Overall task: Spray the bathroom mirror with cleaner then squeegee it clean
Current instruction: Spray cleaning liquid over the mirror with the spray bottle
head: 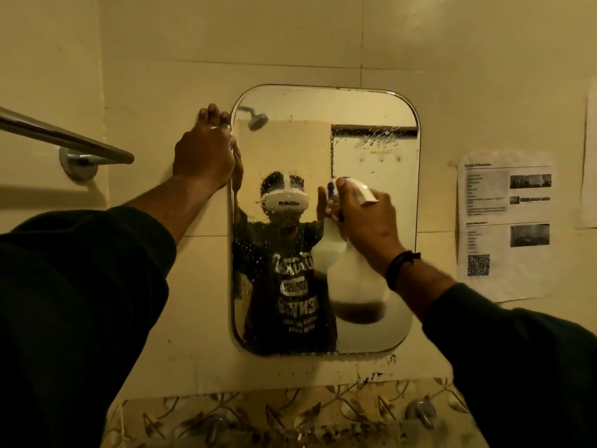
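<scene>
A rounded rectangular mirror (371,140) hangs on the cream tiled wall, speckled with droplets over much of its glass. My left hand (205,150) lies flat against the wall at the mirror's upper left edge, fingers pointing up. My right hand (368,218) grips the neck of a white spray bottle (355,286) held close in front of the mirror's right half, nozzle toward the glass. The bottle is blurred and holds a little dark liquid at its bottom. No squeegee is in view.
A chrome towel bar (64,137) juts from the wall at the left. Printed paper sheets (504,221) are stuck to the wall right of the mirror. A patterned tile border (258,415) with two chrome taps runs below.
</scene>
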A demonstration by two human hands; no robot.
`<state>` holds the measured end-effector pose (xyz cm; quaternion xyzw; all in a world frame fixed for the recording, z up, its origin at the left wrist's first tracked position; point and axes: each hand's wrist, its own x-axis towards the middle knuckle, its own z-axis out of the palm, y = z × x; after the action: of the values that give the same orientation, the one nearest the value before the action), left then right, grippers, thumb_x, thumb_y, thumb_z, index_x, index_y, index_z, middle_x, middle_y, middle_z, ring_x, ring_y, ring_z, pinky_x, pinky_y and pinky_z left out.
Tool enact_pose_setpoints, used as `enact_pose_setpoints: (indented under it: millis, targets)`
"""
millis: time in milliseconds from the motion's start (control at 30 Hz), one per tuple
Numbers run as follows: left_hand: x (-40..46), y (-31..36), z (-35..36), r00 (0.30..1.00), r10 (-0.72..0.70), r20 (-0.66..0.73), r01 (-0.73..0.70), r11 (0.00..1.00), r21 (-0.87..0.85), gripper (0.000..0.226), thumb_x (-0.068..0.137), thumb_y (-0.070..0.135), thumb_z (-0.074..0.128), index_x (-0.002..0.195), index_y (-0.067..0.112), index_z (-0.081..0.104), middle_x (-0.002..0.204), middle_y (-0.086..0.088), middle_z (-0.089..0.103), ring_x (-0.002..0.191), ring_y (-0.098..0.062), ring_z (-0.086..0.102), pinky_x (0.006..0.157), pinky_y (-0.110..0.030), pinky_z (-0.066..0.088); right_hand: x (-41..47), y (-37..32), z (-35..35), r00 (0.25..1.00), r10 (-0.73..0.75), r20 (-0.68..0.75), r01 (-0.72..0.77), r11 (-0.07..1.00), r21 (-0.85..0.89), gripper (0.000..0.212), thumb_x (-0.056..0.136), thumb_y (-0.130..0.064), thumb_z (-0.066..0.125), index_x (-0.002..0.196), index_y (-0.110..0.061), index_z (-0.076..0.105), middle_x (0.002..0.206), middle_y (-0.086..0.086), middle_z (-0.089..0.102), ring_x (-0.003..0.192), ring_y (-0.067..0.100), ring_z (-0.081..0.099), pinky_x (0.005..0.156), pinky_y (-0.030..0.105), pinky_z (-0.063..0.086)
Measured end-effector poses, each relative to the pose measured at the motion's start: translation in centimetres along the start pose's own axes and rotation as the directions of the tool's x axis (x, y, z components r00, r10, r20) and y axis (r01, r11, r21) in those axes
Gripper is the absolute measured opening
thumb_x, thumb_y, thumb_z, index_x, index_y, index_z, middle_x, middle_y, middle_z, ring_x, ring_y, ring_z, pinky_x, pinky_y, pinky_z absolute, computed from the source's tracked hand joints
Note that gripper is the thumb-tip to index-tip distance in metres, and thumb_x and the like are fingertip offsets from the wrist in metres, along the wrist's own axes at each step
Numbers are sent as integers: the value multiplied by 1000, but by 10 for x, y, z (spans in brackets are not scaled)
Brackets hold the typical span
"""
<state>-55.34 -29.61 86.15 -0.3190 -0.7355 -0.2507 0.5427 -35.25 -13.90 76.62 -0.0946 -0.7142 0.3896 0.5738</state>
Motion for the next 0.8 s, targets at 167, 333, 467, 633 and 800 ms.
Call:
enact_pose_setpoints:
  millis: [167,333,467,633,800]
  targets:
    - [-2,3,0,999,24,-42,-23,999,24,28,103,19,43,117,6,64,114,-20,64,99,-38,64,85,-47,52,25,7,-38,996,64,-57,-64,998,-8,25,85,-22,69,109,-15,68,85,4,70,83,20,68,65,25,56]
    - [-2,2,-1,999,26,-37,-24,999,46,29,103,18,43,121,5,63,119,-22,63,103,-40,63,88,-49,52,31,12,-59,992,123,-39,-121,992,45,41,83,-1,67,121,-15,63,100,11,70,97,25,67,91,43,56]
    - [-2,3,-2,999,17,-32,-16,1000,19,27,103,16,44,116,4,64,114,-20,64,100,-39,64,86,-48,52,27,9,-64,992,129,17,-130,983,131,24,86,9,60,97,-11,65,86,12,66,61,5,66,60,22,60]
    - [-3,4,-4,1000,7,-9,-7,1000,18,30,103,16,42,121,4,63,121,-21,62,105,-40,62,90,-50,51,30,8,-63,992,126,16,-127,988,92,16,87,-11,70,100,-19,63,69,-1,67,55,9,63,54,30,60]
    - [-3,4,-5,1000,-1,2,1,1000,23,32,103,16,42,125,4,62,126,-23,60,113,-41,60,94,-50,49,36,14,-64,989,133,-64,-133,991,8,34,83,-25,75,114,-19,62,90,2,65,83,21,65,71,31,57]
